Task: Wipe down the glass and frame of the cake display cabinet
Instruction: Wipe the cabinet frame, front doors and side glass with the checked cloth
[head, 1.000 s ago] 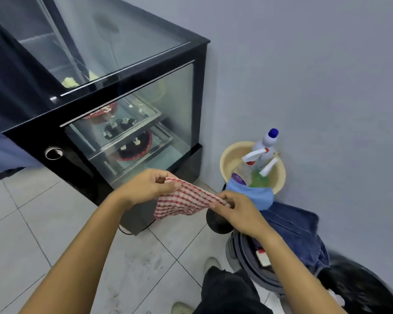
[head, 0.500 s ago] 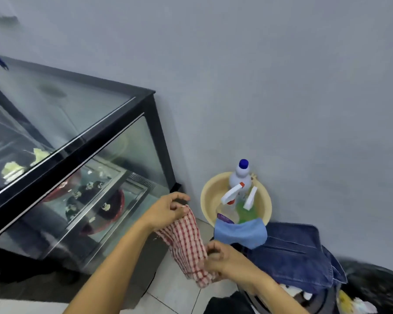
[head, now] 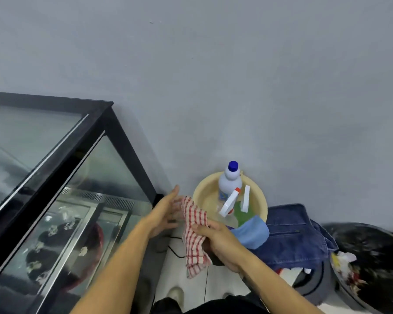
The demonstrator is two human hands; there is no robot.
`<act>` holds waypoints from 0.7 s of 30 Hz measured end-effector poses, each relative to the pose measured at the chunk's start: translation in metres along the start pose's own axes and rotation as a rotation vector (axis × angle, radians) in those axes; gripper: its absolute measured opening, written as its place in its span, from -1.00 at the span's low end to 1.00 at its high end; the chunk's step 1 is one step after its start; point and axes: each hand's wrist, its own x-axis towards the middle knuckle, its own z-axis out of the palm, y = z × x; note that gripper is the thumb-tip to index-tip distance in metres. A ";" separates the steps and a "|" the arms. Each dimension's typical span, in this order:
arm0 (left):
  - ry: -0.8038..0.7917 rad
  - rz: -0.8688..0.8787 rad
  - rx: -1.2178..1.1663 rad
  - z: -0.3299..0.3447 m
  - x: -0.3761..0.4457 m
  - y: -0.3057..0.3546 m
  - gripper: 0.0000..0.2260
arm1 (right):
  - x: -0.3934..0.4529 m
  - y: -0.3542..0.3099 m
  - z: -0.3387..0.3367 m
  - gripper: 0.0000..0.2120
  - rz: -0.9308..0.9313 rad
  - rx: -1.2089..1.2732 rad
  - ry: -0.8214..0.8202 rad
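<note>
The cabinet (head: 61,177) glass lies unobstructed left; basin (head: 204,196), bottles (head: 230,182) and jeans (head: 295,236) crowd the right.

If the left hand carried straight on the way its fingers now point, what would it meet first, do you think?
Most likely the grey wall behind; the left hand points up past the black cabinet frame's corner, though depth is unclear.

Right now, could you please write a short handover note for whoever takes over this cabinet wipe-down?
Left hand: open, fingers spread, flat against the cloth's upper end.
Right hand: gripping the cloth at its middle; the lower end hangs free.
Cabinet: to the left, glass and black frame not touched by either hand.
Basin by the wall holds a bottle and sprayers.
Done: cloth in hand. Left: wipe glass, then frame.
</note>
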 end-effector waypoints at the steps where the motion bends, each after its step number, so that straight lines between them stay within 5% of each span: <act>1: -0.071 -0.068 -0.151 -0.005 0.009 -0.016 -0.14 | 0.003 0.003 0.002 -0.70 -0.004 0.075 0.027; 5: -0.407 -0.269 -0.492 -0.005 0.017 -0.059 -0.14 | 0.004 0.013 0.012 -0.71 -0.041 0.238 0.164; 9: -0.361 -0.101 -0.154 -0.027 0.032 -0.050 -0.53 | 0.014 0.041 0.023 -0.62 -0.051 0.216 0.301; 21: -0.260 0.241 0.524 -0.025 0.111 0.025 -0.80 | 0.072 0.077 0.051 -0.79 -0.041 0.169 0.676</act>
